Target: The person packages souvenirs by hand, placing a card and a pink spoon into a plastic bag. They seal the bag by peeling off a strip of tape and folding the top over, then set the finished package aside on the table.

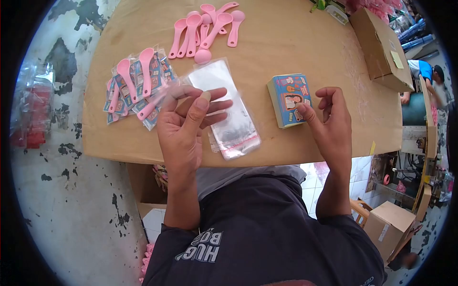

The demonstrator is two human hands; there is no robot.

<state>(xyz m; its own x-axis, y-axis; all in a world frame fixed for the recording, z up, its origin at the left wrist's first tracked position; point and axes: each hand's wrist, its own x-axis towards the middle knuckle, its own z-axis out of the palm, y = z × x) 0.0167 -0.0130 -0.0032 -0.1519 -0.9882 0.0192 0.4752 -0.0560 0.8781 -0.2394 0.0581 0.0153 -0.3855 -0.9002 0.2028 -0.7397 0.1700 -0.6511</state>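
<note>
My left hand hovers over the left edge of a stack of clear plastic bags, its fingers apart and nothing visible between them. To the right stands a thick stack of blue printed cards. My right hand is beside it, fingers loosely curled and apart, and the thumb tip overlaps the top card's right side. Left of my left hand lies a pile of bagged cards with pink spoons on and among them.
A heap of loose pink spoons lies at the table's far side. An open cardboard box stands at the right edge of the brown-covered table. Another person is beyond it. A peeling wall borders the left.
</note>
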